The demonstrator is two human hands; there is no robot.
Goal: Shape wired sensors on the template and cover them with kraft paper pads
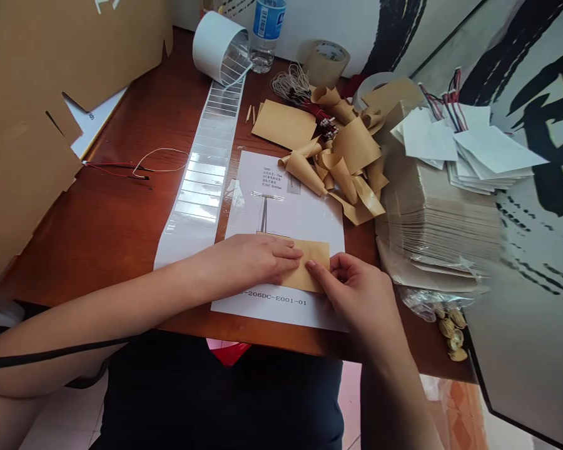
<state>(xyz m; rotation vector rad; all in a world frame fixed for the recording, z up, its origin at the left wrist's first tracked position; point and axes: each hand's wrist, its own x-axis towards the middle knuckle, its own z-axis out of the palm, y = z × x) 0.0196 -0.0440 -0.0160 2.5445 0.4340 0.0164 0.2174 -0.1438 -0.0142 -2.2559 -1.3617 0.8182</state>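
Note:
A flat tan rectangle of paper or thin card (301, 279) lies on a printed white sheet (286, 306) near the table's front edge. My left hand (263, 256) rests flat across its left part, fingers stretched out and pressed down on it. At its right edge, my right hand (356, 278) pinches it between the thumb on top and the curled fingers at the side. Dark wires (264, 215) show on the white sheet above the rectangle. What lies under my left palm is hidden.
A label roll (220, 47) trails a long strip (201, 162) on the left. Curled tan paper scraps (347, 165), tan sheets (284, 124) and wire bundles (293, 84) lie behind. White card pieces (478, 144) top a stack (450, 219) at right. A cardboard box (65, 50) stands left.

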